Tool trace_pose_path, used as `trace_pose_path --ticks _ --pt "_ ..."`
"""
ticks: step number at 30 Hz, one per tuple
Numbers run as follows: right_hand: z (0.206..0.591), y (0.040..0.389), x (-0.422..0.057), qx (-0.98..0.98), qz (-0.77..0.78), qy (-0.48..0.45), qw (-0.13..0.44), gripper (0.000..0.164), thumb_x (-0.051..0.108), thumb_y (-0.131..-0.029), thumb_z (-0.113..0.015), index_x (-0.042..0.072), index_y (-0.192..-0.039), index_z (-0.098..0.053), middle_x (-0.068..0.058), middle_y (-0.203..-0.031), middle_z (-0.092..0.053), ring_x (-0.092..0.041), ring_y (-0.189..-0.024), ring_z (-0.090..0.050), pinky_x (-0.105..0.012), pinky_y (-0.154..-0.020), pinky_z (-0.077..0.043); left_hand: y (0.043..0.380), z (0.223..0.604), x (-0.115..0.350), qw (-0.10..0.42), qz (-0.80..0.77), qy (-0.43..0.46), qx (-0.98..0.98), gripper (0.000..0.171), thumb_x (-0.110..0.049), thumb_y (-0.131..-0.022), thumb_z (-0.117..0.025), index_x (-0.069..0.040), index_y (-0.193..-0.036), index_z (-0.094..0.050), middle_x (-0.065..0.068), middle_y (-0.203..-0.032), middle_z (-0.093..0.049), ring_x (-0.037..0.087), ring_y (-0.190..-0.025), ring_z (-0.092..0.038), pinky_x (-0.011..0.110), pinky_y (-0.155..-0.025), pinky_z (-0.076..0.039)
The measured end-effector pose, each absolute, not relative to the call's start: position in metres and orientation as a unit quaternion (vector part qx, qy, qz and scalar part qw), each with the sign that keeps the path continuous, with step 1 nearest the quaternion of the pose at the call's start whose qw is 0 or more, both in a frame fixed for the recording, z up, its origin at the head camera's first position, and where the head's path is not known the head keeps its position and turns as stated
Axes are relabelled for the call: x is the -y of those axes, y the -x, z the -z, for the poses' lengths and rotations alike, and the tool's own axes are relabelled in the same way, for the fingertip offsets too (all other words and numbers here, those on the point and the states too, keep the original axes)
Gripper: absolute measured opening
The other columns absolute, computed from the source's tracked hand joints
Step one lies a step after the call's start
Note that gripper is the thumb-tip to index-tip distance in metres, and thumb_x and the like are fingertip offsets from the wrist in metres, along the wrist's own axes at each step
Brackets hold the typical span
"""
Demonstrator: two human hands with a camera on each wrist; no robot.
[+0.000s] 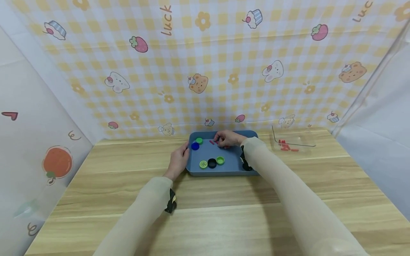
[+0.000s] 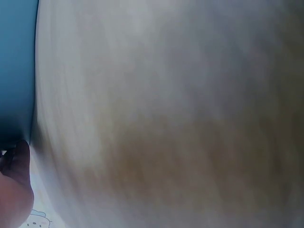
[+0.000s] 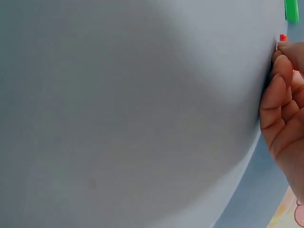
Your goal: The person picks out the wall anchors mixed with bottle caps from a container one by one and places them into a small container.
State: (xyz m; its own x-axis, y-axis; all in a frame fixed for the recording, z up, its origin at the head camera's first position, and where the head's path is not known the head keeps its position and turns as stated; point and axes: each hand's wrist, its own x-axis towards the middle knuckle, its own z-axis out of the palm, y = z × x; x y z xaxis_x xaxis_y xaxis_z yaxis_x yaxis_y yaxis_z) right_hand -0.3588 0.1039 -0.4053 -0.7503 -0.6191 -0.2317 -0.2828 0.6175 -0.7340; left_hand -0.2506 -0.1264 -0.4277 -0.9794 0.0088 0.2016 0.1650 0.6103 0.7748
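A blue-grey tray (image 1: 205, 173) sits on the table. My left hand (image 1: 178, 160) grips its left rim; in the left wrist view only part of that hand (image 2: 15, 190) shows beside the tray wall. My right hand (image 1: 228, 138) reaches into the tray near its far side, fingers curled and fingertips pinching a small red stick, mostly covered by them. Another red stick (image 1: 211, 142) lies just left of the fingertips. Inside the tray are a green cap (image 1: 199, 140), a blue cap (image 1: 195, 146), a yellow-green cap (image 1: 203, 164), a black cap (image 1: 212, 163) and a bright green cap (image 1: 220, 160).
To the right of the tray stands a clear box (image 1: 307, 145) with several red sticks (image 1: 284, 145) in it. Wooden tabletop (image 1: 217, 220) extends in front and to both sides. A checked cloth (image 1: 205, 53) hangs behind the table.
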Motion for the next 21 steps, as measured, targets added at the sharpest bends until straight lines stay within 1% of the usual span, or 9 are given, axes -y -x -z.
trace_pose_path --ticks 3,5,7,10,11,14,17,18,21 --pt "0.404 0.358 -0.103 -0.869 0.347 0.262 0.236 0.021 -0.001 -0.089 -0.058 -0.004 -0.109 -0.056 0.001 -0.065 -0.053 -0.008 -0.056 -0.050 -0.019 -0.055 -0.047 0.251 0.427 0.126 0.082 0.440 0.046 0.893 0.040 -0.005 -0.098 -0.046 0.003 -0.137 -0.045 0.017 -0.139 -0.047 0.029 -0.129 -0.045 0.041 -0.105 -0.041" --pt "0.405 0.358 -0.104 -0.867 0.350 0.262 0.237 0.021 -0.002 -0.088 -0.058 -0.005 -0.109 -0.056 -0.001 -0.067 -0.055 -0.008 -0.057 -0.051 -0.020 -0.056 -0.049 0.251 0.426 0.126 0.081 0.440 0.047 0.893 0.040 -0.005 -0.098 -0.046 0.003 -0.136 -0.045 0.017 -0.139 -0.047 0.029 -0.129 -0.045 0.041 -0.105 -0.041" --pt "0.406 0.359 -0.104 -0.865 0.353 0.261 0.242 0.021 -0.001 -0.088 -0.058 -0.005 -0.109 -0.056 -0.004 -0.070 -0.058 -0.009 -0.059 -0.053 -0.023 -0.058 -0.051 0.250 0.426 0.126 0.082 0.440 0.049 0.893 0.040 -0.005 -0.097 -0.046 0.004 -0.136 -0.045 0.018 -0.139 -0.047 0.030 -0.129 -0.045 0.042 -0.105 -0.041" --pt "0.409 0.364 -0.105 -0.862 0.356 0.260 0.252 0.019 0.002 -0.087 -0.060 -0.002 -0.106 -0.057 -0.007 -0.072 -0.059 -0.012 -0.061 -0.055 -0.027 -0.060 -0.053 0.250 0.427 0.126 0.087 0.439 0.049 0.893 0.039 -0.005 -0.097 -0.046 0.004 -0.135 -0.046 0.018 -0.138 -0.048 0.030 -0.128 -0.046 0.042 -0.105 -0.041" --pt "0.417 0.372 -0.107 -0.853 0.364 0.273 0.253 0.018 0.005 -0.087 -0.063 0.001 -0.103 -0.058 -0.005 -0.071 -0.059 -0.012 -0.060 -0.055 -0.026 -0.058 -0.052 0.251 0.427 0.126 0.088 0.439 0.048 0.893 0.039 -0.005 -0.097 -0.046 0.003 -0.135 -0.046 0.018 -0.138 -0.048 0.030 -0.128 -0.046 0.041 -0.105 -0.041" --pt "0.418 0.375 -0.108 -0.855 0.357 0.273 0.260 0.016 0.007 -0.086 -0.064 0.004 -0.101 -0.058 -0.004 -0.071 -0.058 -0.012 -0.061 -0.055 -0.026 -0.059 -0.052 0.252 0.427 0.126 0.089 0.439 0.048 0.893 0.039 -0.005 -0.097 -0.046 0.003 -0.135 -0.047 0.018 -0.138 -0.048 0.030 -0.128 -0.046 0.041 -0.105 -0.040" --pt "0.416 0.373 -0.106 -0.861 0.348 0.265 0.260 0.017 0.006 -0.086 -0.064 0.002 -0.102 -0.058 -0.005 -0.073 -0.059 -0.012 -0.061 -0.055 -0.025 -0.058 -0.052 0.251 0.427 0.126 0.090 0.438 0.049 0.893 0.039 -0.005 -0.097 -0.046 0.004 -0.135 -0.046 0.018 -0.138 -0.048 0.030 -0.128 -0.046 0.042 -0.105 -0.041" --pt "0.408 0.365 -0.103 -0.870 0.335 0.251 0.259 0.018 0.003 -0.086 -0.062 -0.001 -0.103 -0.058 -0.007 -0.074 -0.059 -0.013 -0.062 -0.056 -0.026 -0.060 -0.052 0.251 0.427 0.126 0.091 0.438 0.049 0.893 0.039 -0.004 -0.097 -0.046 0.004 -0.135 -0.046 0.019 -0.138 -0.048 0.031 -0.128 -0.046 0.042 -0.105 -0.041" --pt "0.408 0.361 -0.102 -0.878 0.328 0.251 0.243 0.016 0.001 -0.086 -0.061 -0.004 -0.101 -0.058 -0.006 -0.072 -0.060 -0.010 -0.060 -0.055 -0.022 -0.057 -0.051 0.251 0.428 0.126 0.092 0.436 0.049 0.894 0.039 -0.004 -0.097 -0.046 0.004 -0.135 -0.047 0.019 -0.137 -0.049 0.031 -0.127 -0.046 0.042 -0.104 -0.042"
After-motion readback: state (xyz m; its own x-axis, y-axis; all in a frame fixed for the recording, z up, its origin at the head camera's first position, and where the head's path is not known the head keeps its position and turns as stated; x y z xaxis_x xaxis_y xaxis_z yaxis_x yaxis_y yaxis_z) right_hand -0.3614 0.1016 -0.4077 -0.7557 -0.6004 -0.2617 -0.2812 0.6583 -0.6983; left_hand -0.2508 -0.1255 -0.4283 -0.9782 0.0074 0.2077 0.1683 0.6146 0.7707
